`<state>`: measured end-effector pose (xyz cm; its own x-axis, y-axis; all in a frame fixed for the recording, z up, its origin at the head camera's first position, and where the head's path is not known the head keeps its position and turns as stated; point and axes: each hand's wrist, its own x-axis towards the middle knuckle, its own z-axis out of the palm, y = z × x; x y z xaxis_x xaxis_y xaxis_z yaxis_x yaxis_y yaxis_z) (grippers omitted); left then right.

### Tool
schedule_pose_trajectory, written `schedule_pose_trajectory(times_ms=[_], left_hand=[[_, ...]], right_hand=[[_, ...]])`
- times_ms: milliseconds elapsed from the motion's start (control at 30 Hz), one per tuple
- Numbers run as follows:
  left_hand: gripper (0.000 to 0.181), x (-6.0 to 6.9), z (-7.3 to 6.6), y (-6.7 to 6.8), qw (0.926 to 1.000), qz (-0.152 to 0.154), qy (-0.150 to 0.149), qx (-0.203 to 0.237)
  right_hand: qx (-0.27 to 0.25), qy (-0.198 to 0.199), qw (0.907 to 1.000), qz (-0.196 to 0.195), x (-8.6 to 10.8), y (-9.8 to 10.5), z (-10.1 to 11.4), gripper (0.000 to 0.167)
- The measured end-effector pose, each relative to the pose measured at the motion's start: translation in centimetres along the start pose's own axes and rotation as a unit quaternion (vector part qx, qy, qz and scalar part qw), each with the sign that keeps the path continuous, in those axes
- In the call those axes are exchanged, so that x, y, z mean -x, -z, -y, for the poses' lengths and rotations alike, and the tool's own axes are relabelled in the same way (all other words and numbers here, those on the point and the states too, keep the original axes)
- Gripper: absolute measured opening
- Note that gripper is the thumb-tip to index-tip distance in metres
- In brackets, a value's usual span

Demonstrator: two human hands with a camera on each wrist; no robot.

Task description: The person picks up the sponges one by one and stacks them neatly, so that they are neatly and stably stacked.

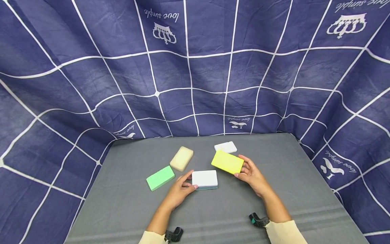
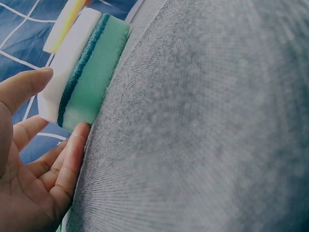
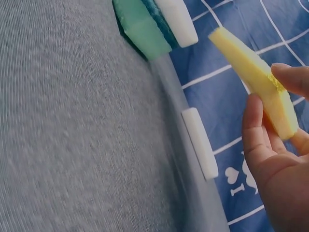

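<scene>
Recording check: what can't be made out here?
Head: part of the white block, hidden behind the yellow sponge.
Left wrist: part of the yellow sponge, cut off by the top edge.
Right wrist: part of the sponge stack, cut off by the top edge.
</scene>
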<state>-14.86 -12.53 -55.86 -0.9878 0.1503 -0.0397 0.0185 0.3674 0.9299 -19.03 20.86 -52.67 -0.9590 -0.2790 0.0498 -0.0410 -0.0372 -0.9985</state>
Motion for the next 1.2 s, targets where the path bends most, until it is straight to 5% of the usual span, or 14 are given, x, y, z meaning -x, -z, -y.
schedule_pose_trajectory(times_ms=[1200], left_hand=[[0.074, 0.0, 0.2, 0.2, 0.9997, 0.02, 0.013, 0.004]], right_hand=[[-0.015, -0.02, 0.9892, 0.145, -1.3, -5.4, 0.1, 0.083]])
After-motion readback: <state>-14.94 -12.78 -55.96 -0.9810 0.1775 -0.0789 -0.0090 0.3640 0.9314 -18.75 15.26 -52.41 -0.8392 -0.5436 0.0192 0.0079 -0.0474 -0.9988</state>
